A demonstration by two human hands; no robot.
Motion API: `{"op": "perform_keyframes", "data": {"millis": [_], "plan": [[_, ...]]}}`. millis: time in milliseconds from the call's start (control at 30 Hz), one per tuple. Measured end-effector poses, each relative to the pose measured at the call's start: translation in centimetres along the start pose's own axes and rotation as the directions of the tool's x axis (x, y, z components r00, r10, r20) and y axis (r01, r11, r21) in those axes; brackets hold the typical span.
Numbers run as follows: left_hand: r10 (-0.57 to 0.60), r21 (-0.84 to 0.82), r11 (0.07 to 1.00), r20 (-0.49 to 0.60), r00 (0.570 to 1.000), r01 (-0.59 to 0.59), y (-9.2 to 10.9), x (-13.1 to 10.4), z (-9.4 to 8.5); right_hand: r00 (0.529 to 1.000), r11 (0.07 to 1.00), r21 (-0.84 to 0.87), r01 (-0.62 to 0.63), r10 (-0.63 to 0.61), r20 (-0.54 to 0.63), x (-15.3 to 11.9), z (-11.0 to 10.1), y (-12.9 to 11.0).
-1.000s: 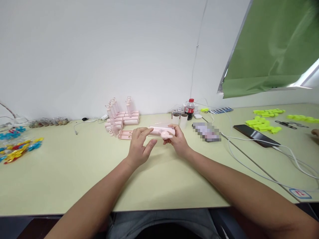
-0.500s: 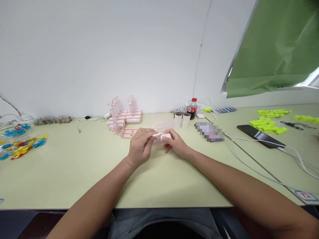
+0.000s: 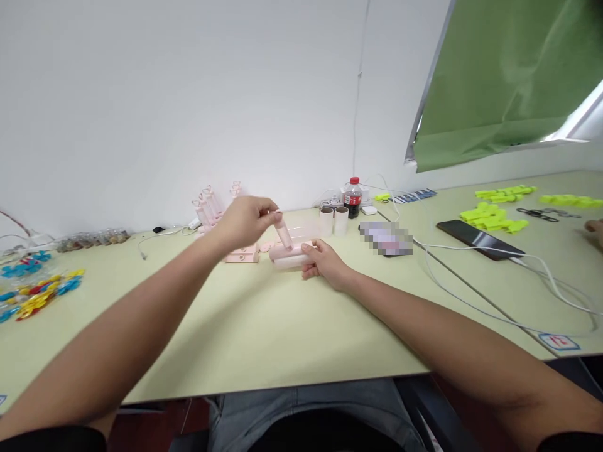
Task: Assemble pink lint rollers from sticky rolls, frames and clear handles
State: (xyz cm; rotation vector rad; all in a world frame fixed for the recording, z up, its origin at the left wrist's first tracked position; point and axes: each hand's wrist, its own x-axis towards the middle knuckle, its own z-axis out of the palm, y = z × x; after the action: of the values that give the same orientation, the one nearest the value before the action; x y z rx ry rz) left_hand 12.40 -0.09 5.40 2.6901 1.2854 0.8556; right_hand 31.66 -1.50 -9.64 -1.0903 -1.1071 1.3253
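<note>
My right hand is closed around one end of a pink and white lint roller, which lies sideways above the table. My left hand pinches the upper end of its pink handle. That handle slants up from the roller's body, its lower end meeting the pink casing. Behind the roller is a clear plastic piece. Left of it lie pink casing parts, partly hidden by my left hand and forearm. Two white paper rolls stand behind my right hand.
More pink rollers stand near the wall. A cola bottle, a blurred-out flat object and a phone with white cables are to the right, near yellow-green pieces. Colourful plastic pieces lie left. Another person's hand shows far right.
My left hand has moved up and left, raising the handle away from the roller's body. My right hand keeps its grip. The camera view has shifted a little.
</note>
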Motion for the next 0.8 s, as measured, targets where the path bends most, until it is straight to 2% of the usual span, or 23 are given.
{"op": "perform_keyframes", "data": {"millis": [67,167,333,533,667,800], "plan": [[-0.070,0.005,0.998,0.041,0.997,0.070,-0.3,1.9,-1.7,1.000,0.999,0.044,-0.002,0.001,0.019,0.0,-0.1,-0.2],[-0.141,0.020,0.990,0.032,0.990,0.140,-1.7,3.9,-3.4,1.000,0.999,0.049,-0.009,0.007,0.028,0.1,-0.4,0.0],[-0.263,0.082,0.961,-0.023,0.965,0.264,-5.4,5.8,-4.5,0.997,0.993,-0.117,-0.019,0.029,0.078,0.6,-0.6,1.1],[-0.365,0.267,0.896,-0.016,0.931,0.356,-9.8,6.9,-3.0,0.994,0.984,-0.176,-0.004,0.023,0.109,0.9,-0.8,1.6],[-0.356,0.411,0.847,-0.029,0.934,0.336,-12.4,6.9,-1.4,0.991,0.977,-0.214,0.007,0.021,0.129,0.9,-1.0,1.5],[-0.350,0.465,0.817,-0.069,0.934,0.340,-14.2,6.8,-0.5,0.990,0.974,-0.224,0.016,0.015,0.138,0.9,-1.1,1.6]]}}
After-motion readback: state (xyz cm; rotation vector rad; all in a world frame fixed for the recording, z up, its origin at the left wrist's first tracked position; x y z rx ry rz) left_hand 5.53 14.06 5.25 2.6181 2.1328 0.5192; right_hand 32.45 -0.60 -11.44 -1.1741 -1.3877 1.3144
